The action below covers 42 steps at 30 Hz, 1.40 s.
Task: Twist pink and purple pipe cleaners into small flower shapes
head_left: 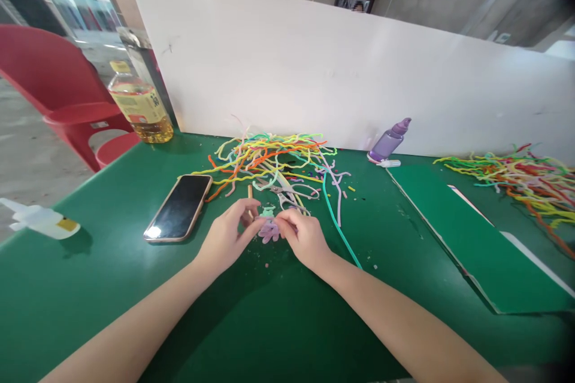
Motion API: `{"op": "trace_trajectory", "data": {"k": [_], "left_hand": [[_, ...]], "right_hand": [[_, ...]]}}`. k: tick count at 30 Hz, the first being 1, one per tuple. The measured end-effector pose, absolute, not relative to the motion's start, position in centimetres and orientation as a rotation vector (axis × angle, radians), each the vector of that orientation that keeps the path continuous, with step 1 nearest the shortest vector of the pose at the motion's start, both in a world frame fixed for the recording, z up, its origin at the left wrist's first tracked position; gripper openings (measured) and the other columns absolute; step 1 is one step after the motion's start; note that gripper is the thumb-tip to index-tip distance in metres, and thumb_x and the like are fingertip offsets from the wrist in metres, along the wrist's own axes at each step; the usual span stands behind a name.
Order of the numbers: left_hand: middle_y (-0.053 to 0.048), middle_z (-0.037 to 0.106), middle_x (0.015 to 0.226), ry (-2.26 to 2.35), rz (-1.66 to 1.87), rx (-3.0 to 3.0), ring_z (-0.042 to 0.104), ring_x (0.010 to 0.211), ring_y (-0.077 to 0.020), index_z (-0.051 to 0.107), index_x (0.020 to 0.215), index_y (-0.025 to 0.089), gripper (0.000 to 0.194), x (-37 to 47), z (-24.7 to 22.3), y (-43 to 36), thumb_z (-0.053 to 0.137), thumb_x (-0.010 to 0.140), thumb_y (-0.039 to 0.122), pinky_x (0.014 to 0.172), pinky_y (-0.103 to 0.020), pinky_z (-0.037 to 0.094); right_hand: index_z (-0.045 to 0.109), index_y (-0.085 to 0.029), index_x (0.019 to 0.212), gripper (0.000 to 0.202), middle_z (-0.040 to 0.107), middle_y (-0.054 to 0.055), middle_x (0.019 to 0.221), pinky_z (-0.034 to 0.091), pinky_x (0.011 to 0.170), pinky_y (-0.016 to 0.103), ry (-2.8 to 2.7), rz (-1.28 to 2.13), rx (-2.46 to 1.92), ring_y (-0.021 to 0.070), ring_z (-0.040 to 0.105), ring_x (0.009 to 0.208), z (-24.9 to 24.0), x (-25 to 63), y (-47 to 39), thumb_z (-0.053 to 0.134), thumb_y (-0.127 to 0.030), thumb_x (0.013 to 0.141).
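At the center of the green table (251, 323), the left hand (236, 227) and the right hand (303, 233) hold a small flower (270, 231) between them, lilac loops with a mint part at its top. Both hands are narrow, thumbs and fingertips drawn in at its two sides; how firmly each one grips cannot be told. Taking the flower as the middle of the clock, a tan stick (250, 193) stands out at 11 o'clock, close by the left fingers, and the scissors (290, 196) lie near at 1 o'clock. Beyond, at 12 o'clock, a tangled pile (269, 158) of yellow, orange, mint and pink fuzzy strands spreads in front of a white panel (314, 72). A teal strand (335, 215) trails from 1 round toward 4. The phone (179, 208) lies face up between 9 and 10 o'clock, with a white squeeze bottle (47, 221) well apart at 9. An oil bottle (141, 108) stands at 10, near a red chair (67, 84). At 2 o'clock a purple bottle (387, 142) leans by the panel. Toward 3 lies a green board (476, 239), with a second pile (530, 185) of colored strands beyond it.
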<state>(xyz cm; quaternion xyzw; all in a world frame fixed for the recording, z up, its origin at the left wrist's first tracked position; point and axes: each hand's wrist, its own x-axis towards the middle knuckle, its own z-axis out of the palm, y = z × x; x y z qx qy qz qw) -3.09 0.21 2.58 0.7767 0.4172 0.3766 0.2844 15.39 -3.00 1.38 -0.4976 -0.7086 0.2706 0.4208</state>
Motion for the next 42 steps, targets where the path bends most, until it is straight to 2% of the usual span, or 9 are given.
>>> {"op": "trace_trajectory", "data": {"k": [5,14,18,21,24,27,32,37,42], "left_hand": [[0.001,0.054,0.054,1.027,0.766,1.694,0.047,0.047,-0.0114,0.054,0.059,0.016,0.042,-2.5,2.4,0.2,0.042,0.087,0.044,0.05,-0.023,0.037],[-0.002,0.065,0.067,0.881,0.8,1.344,0.057,0.059,-0.0125,0.062,0.076,0.014,0.021,-2.0,2.1,0.0,0.066,0.074,0.035,0.06,-0.025,0.047],[-0.001,0.065,0.067,0.88,0.856,1.414,0.059,0.064,-0.0139,0.061,0.078,0.015,0.018,-2.0,2.1,-0.1,0.064,0.076,0.033,0.064,-0.026,0.048],[0.001,0.061,0.065,0.891,0.917,1.467,0.058,0.062,-0.0133,0.059,0.078,0.017,0.016,-1.8,2.0,-0.3,0.061,0.078,0.032,0.062,-0.025,0.047],[0.002,0.058,0.063,0.96,0.991,1.474,0.055,0.06,-0.0127,0.059,0.078,0.017,0.016,-1.7,1.9,-0.4,0.062,0.077,0.033,0.06,-0.024,0.046],[0.003,0.057,0.061,1.015,1.008,1.437,0.053,0.057,-0.0119,0.06,0.076,0.016,0.019,-1.7,1.8,-0.2,0.063,0.075,0.035,0.059,-0.023,0.044],[0.001,0.059,0.062,0.962,0.889,1.34,0.051,0.056,-0.011,0.062,0.074,0.015,0.026,-1.9,1.9,0.2,0.058,0.08,0.04,0.057,-0.022,0.042],[0.001,0.057,0.063,0.881,0.875,1.192,0.052,0.056,-0.0108,0.06,0.076,0.015,0.03,-2.1,2.1,0.4,0.052,0.083,0.042,0.057,-0.024,0.044],[0.001,0.057,0.064,0.947,0.897,1.264,0.052,0.057,-0.0104,0.062,0.079,0.015,0.024,-2.2,2.0,0.4,0.058,0.08,0.038,0.057,-0.022,0.043]], "right_hand": [[0.061,-0.02,0.092,0.026,0.065,0.007,0.073,0.037,0.064,0.03,-2.117,0.206,-1.196,0.0173,0.056,0.068,0.4,16.0,-3.2,0.038,-0.033,0.093],[0.062,-0.02,0.092,0.03,0.062,0.006,0.066,0.035,0.059,0.031,-2.351,-0.095,-1.16,0.0173,0.054,0.064,0.5,16.2,-3.5,0.032,-0.027,0.095],[0.062,-0.019,0.086,0.029,0.063,0.006,0.065,0.036,0.061,0.031,-2.274,0.035,-1.194,0.0174,0.056,0.063,0.5,15.9,-3.4,0.036,-0.029,0.094],[0.061,-0.02,0.082,0.027,0.066,0.004,0.069,0.041,0.063,0.03,-2.007,0.409,-1.235,0.0155,0.058,0.062,1.0,14.8,-3.6,0.04,-0.034,0.092],[0.058,-0.018,0.08,0.029,0.063,0.002,0.067,0.044,0.051,0.024,-1.6,0.961,-1.201,0.0111,0.055,0.051,1.6,13.7,-3.8,0.041,-0.04,0.09],[0.056,-0.016,0.077,0.031,0.059,0.001,0.062,0.039,0.039,0.021,-1.371,1.266,-1.133,0.0083,0.047,0.042,1.5,13.3,-3.5,0.047,-0.045,0.086],[0.057,-0.017,0.077,0.026,0.057,-0.002,0.058,0.035,0.04,0.021,-1.467,1.157,-1.201,0.0071,0.044,0.04,0.8,14.4,-2.6,0.051,-0.042,0.084],[0.061,-0.021,0.084,0.019,0.06,0.0,0.063,0.042,0.052,0.024,-1.637,0.898,-1.256,0.0125,0.055,0.053,0.7,14.8,-2.5,0.051,-0.037,0.085],[0.061,-0.022,0.084,0.019,0.067,0.001,0.071,0.042,0.06,0.025,-1.801,0.699,-1.276,0.0145,0.061,0.063,1.1,14.7,-3.0,0.049,-0.036,0.087]]}}
